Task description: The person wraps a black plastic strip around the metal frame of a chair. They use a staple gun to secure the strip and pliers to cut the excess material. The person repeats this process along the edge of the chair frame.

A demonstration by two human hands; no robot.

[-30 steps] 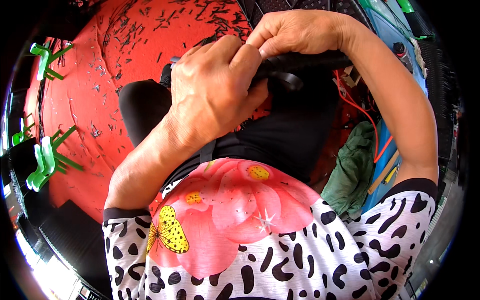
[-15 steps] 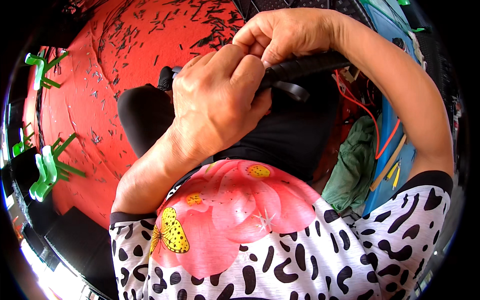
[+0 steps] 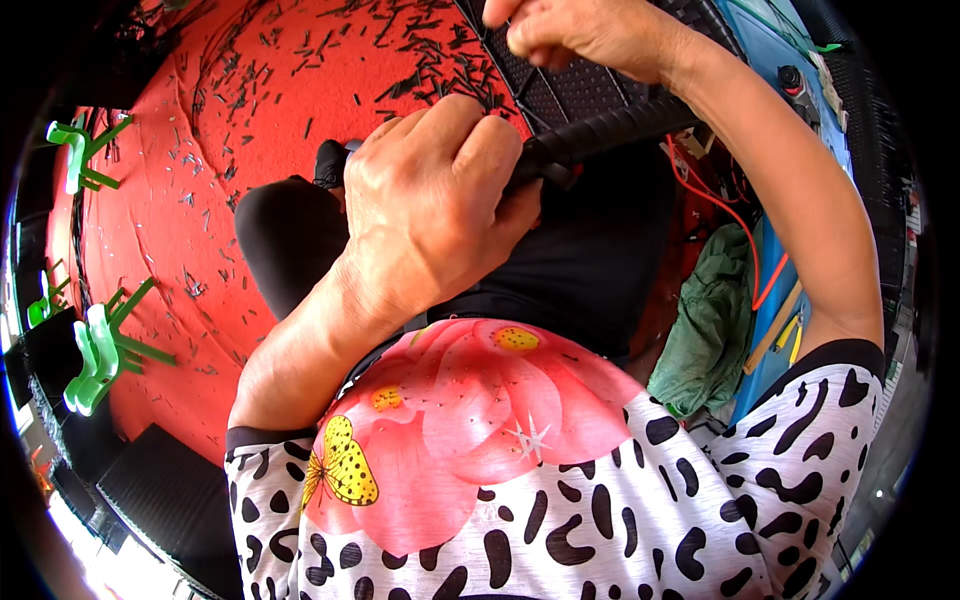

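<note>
Black woven rod point(image 3: 610, 135), a dark bar wrapped in plaited strips, lies across the person's lap, running from under the left hand point(image 3: 430, 215) up and rightward to the edge of a woven black panel point(image 3: 580, 85). The left hand is closed around the near end of the rod, fingers point(image 3: 470, 150) curled over the top and pressed together, thumb hidden beneath. The right hand point(image 3: 590, 30), higher up at the top of the view, has its fingers bunched in a pinch; it seems to hold a thin black strand coming off the weave, though the strand itself is too fine to make out surely. By the look of it the rod is stiff and fairly light, its ribbed wrapping giving a sure, non-slippery hold, so a full fist round the wrapped length is the natural place to take it; the loose strips would be springy and best pinched near their ends. Below the rod are black trousers point(image 3: 600, 270) and a shirt point(image 3: 520, 480) with a pink flower and black spots. Left of the knees spreads a red mat point(image 3: 200, 200) littered with short dark offcuts point(image 3: 430, 60), with green plastic clips point(image 3: 95, 360) along its left rim. To the right lie a green cloth point(image 3: 710, 330), red wire point(image 3: 745, 260) and a blue surface point(image 3: 800, 120) holding small tools.
</note>
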